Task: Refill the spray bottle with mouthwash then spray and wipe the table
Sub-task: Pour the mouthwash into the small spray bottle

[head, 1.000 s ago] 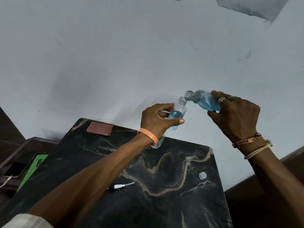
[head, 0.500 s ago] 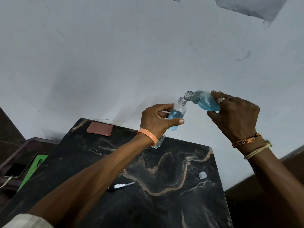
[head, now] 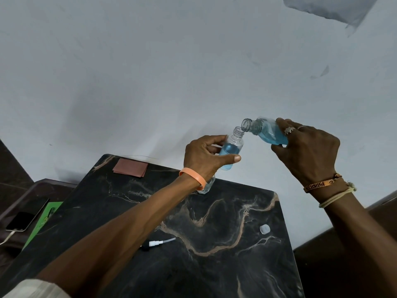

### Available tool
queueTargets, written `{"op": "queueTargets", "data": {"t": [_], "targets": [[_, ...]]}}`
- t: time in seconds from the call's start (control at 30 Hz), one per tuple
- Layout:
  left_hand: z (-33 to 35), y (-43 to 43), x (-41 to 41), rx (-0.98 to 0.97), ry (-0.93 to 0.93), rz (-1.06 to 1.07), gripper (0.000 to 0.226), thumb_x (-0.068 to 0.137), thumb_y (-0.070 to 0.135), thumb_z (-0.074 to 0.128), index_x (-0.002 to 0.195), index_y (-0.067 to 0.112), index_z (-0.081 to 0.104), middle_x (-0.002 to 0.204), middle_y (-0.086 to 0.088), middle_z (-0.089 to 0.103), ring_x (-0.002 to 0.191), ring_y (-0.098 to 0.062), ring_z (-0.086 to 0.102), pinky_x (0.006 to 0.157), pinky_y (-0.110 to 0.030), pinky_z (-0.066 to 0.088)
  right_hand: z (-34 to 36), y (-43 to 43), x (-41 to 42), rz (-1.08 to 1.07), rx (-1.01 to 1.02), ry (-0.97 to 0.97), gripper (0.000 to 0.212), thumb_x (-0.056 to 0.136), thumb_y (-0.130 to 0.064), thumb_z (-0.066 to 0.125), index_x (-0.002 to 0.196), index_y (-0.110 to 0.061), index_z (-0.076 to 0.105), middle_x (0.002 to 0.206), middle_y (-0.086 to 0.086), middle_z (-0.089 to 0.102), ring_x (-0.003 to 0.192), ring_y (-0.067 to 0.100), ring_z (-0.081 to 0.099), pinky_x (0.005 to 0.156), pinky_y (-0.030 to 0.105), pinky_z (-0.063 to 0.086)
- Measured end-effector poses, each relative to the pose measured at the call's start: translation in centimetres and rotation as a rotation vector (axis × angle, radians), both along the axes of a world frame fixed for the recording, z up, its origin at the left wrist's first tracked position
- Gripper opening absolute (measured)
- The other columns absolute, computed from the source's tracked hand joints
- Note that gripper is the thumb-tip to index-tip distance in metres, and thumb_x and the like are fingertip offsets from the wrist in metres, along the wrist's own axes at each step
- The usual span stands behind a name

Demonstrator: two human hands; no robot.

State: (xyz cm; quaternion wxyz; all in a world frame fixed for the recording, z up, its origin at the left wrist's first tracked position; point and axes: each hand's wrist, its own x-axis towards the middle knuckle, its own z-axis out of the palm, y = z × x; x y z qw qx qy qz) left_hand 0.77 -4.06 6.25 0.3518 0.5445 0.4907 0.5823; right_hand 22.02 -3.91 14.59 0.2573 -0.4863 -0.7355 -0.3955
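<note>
My left hand (head: 204,154) grips a small clear spray bottle (head: 233,147), held upright above the table's far edge, open at the neck and partly filled with blue liquid. My right hand (head: 309,155) holds the mouthwash bottle (head: 264,132) tilted on its side, its open mouth just above the spray bottle's neck. The blue liquid sits low in the tilted bottle. The spray head with its thin tube (head: 156,243) lies on the black marble table (head: 214,265). A brown cloth (head: 130,167) lies folded at the table's far left corner.
A small clear cap (head: 264,229) rests on the table's right side. Another clear container (head: 206,187) stands behind my left wrist, mostly hidden. A phone (head: 23,220) on a cable and a green item (head: 46,218) lie left of the table. A pale wall rises behind.
The mouthwash bottle in my right hand stays tilted over the spray bottle's neck. Both hands have hardly moved.
</note>
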Motion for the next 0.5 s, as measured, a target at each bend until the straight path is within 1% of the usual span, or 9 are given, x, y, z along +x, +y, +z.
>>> {"op": "queueTargets", "data": {"t": [0.1, 0.3, 0.5], "targets": [[-0.03, 0.09, -0.07, 0.004, -0.001, 0.001, 0.055, 0.062, 0.034, 0.091, 0.113, 0.024, 0.072, 0.105, 0.007, 0.073, 0.086, -0.005, 0.071, 0.074, -0.018, 0.058, -0.06, 0.1, -0.04, 0.0, -0.001, 0.001, 0.056, 0.06, -0.023, 0.09, 0.111, -0.007, 0.073, 0.097, 0.016, 0.075, 0.075, 0.037, 0.071, 0.06, 0.033, 0.053], [-0.18, 0.21, -0.15, 0.006, -0.004, -0.001, 0.055, 0.062, 0.033, 0.091, 0.113, 0.024, 0.072, 0.1, 0.014, 0.071, 0.085, -0.002, 0.07, 0.074, -0.017, 0.057, -0.11, 0.13, -0.13, 0.004, -0.005, 0.007, 0.056, 0.059, -0.022, 0.091, 0.111, -0.006, 0.073, 0.095, 0.016, 0.075, 0.073, 0.037, 0.071, 0.059, 0.033, 0.053], [-0.27, 0.39, -0.15, 0.011, 0.009, 0.0, 0.055, 0.063, 0.034, 0.09, 0.114, 0.024, 0.071, 0.108, 0.006, 0.073, 0.086, -0.005, 0.07, 0.076, -0.019, 0.058, -0.12, 0.29, -0.17, 0.001, -0.002, 0.005, 0.055, 0.061, -0.023, 0.09, 0.111, -0.006, 0.073, 0.096, 0.017, 0.075, 0.075, 0.037, 0.072, 0.061, 0.035, 0.054]]}}
